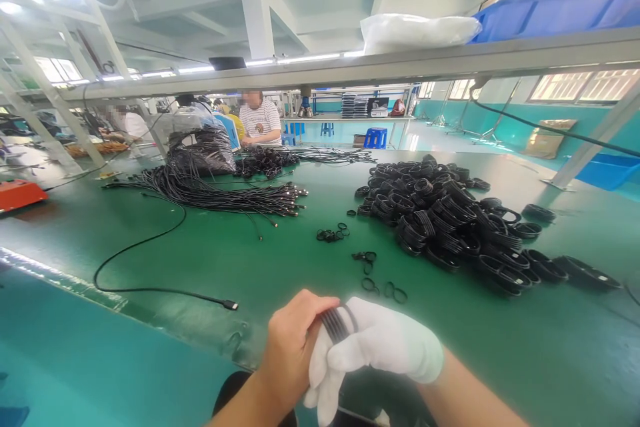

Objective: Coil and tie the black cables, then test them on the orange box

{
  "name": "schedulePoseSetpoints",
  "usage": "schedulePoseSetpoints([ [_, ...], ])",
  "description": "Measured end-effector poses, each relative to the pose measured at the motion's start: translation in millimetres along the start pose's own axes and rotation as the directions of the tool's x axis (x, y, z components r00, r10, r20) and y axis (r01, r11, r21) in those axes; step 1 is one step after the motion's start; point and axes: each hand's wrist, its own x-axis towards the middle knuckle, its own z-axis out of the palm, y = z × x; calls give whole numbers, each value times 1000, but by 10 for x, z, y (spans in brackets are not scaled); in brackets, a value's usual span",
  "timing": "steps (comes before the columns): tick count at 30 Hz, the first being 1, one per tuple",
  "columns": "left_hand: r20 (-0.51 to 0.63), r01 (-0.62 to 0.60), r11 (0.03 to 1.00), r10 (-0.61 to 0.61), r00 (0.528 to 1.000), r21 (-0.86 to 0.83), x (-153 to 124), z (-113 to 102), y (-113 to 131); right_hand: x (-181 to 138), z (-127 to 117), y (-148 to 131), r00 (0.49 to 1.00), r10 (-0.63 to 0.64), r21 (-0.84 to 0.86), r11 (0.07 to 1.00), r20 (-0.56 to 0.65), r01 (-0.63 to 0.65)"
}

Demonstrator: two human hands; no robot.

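My bare left hand [291, 340] and my white-gloved right hand [380, 347] meet at the near edge of the green table [250, 260]. Together they clasp a coiled black cable [338, 321], whose loops show between the fingers of both hands. One end of the same loose black cable lies on the table to the left, ending in a small plug [231, 305]. A few small black tie rings [385, 290] lie just beyond my hands.
A large pile of coiled black cables [450, 220] fills the right of the table. A bundle of straight black cables [210, 190] lies at the back left. Other people sit behind the table. A metal shelf [350, 70] runs overhead.
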Motion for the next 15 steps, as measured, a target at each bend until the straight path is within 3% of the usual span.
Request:
schedulePoseSetpoints([
  [3,113,37,999,-39,993,20,92,-61,44,-3,-13,-9,998,15,-22,1000,53,-14],
  [7,378,63,997,-71,923,35,238,-160,115,5,-6,-18,998,-4,-67,998,65,8],
  [15,377,-1,1000,0,926,4,244,-223,77,-84,-58,-43,997,-50,-279,960,-66,30],
])
